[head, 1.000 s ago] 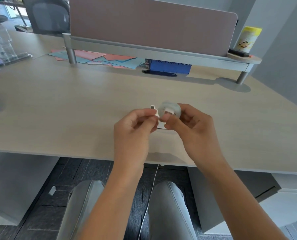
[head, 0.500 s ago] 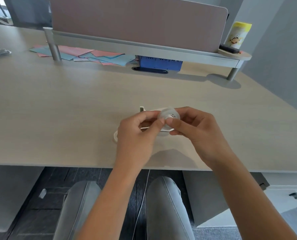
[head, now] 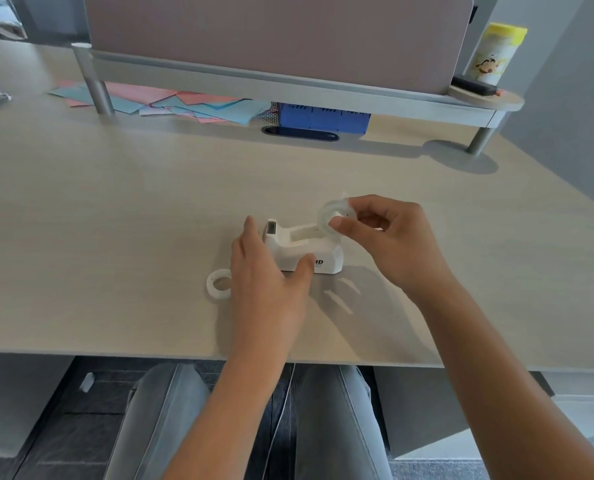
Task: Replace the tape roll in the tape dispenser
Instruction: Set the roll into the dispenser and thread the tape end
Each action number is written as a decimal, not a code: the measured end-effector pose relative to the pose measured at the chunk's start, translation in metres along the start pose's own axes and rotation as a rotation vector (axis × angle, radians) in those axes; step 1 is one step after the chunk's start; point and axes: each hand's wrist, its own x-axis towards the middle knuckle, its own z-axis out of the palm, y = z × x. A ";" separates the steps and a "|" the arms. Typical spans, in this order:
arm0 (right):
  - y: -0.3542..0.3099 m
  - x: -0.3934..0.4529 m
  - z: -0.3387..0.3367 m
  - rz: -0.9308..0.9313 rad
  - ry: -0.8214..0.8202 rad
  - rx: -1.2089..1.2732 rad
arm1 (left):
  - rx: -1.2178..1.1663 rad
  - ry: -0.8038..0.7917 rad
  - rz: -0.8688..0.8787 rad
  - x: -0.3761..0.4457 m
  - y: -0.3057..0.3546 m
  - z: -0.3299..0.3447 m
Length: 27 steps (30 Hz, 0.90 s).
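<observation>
Two rings are in play: the clear tape roll point(head: 333, 216) pinched between thumb and fingertips of my right hand point(head: 385, 244), and a white ring point(head: 218, 284) lying flat on the desk point(head: 115, 209) at about nine o'clock from my left hand point(head: 264, 275) — an empty core, I'd guess, set aside there to stay out of the way. My right hand holds the roll upright, edge down, just above the rear of the white tape dispenser point(head: 302, 249), at roughly one o'clock from its middle, because that is where the open well sits and the roll has to drop in on its edge. I can't tell whether the roll's hub is already fitted inside it. My left hand is spread wide, holding nothing yet; its thumb touches the dispenser's near side while the fingers reach past the cutter end at about eleven o'clock — I judge it is there to brace the light body so it doesn't skid as the roll goes down. The well looks empty, so seating the new roll is the step in hand, with the tape end yet to be led to the cutter
</observation>
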 end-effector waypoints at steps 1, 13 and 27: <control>0.000 0.002 0.000 -0.009 -0.022 -0.014 | 0.011 -0.007 -0.001 0.001 -0.001 0.000; 0.010 0.012 0.006 -0.087 -0.145 -0.177 | 0.074 0.005 0.040 -0.003 -0.008 0.003; 0.002 0.017 0.004 -0.077 -0.181 -0.201 | 0.080 0.012 0.041 -0.003 -0.010 0.004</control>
